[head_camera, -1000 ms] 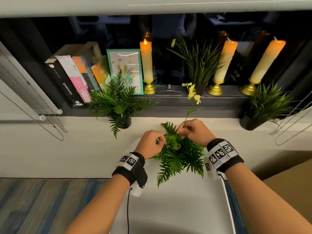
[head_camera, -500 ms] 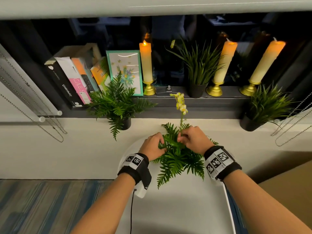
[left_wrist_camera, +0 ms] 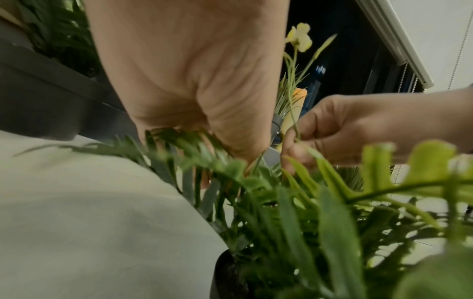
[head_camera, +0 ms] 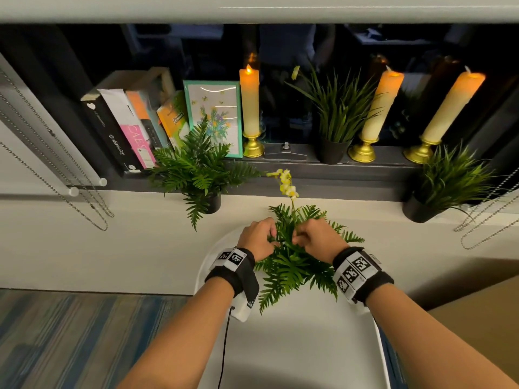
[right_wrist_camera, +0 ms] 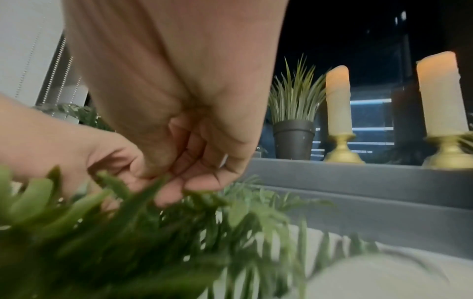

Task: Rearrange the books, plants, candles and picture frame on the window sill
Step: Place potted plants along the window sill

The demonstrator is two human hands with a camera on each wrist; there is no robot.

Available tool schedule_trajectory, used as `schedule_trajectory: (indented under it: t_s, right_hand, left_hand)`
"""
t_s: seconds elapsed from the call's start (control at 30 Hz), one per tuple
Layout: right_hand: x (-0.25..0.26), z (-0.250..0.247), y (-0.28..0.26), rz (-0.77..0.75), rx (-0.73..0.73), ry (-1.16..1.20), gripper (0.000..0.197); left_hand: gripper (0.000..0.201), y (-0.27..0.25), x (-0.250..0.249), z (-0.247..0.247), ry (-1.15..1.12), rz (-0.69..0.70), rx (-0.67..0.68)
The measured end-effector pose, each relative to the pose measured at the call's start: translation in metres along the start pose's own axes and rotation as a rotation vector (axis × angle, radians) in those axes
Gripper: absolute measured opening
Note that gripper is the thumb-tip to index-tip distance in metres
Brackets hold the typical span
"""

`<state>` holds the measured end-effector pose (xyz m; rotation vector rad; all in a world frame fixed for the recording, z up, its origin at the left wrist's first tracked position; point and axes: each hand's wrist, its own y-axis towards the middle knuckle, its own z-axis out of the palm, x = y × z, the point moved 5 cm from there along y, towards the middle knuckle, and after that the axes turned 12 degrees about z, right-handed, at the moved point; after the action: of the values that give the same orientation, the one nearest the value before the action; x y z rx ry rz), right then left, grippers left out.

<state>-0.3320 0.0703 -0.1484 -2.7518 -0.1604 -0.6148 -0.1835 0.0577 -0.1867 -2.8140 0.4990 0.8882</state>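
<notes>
Flower stem being worked into the fern in front of the window sill point(head_camera: 309, 175).

Head view: right hand point(head_camera: 317, 238) pinches the yellow flower stem point(head_camera: 292, 203) upright, likely to plant it; left hand point(head_camera: 257, 237) curls into the fern point(head_camera: 292, 265), parting fronds. Left wrist view: pinch confirmed; left fingertips buried. Right wrist view: stem hidden behind blurred leaves.

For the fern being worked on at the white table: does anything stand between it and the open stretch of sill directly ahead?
Nothing visible does. The fern sits on the white table, with the left hand in its fronds and the right hand pinching the yellow flower stem. The sill directly ahead is bare; the other fern stands off to the left.
</notes>
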Motion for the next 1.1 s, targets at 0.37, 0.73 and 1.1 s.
schedule_trajectory:
  t_s: [0.37, 0.73, 1.1]
  right_hand:
    - [-0.014, 0.027, -0.006, -0.015, 0.002, -0.043, 0.008]
    - [-0.013, 0.028, -0.006, 0.036, -0.15, 0.042, 0.005]
    - [-0.044, -0.03, -0.022, 0.234, -0.219, 0.056, 0.016]
  left_hand:
    - [0.019, 0.0, -0.007, 0.0, -0.028, 0.063, -0.016]
    - [0.019, 0.001, -0.004, -0.004, -0.02, 0.066, -0.014]
    - [0.015, -0.016, 0.014, -0.007, -0.147, 0.099, -0.108]
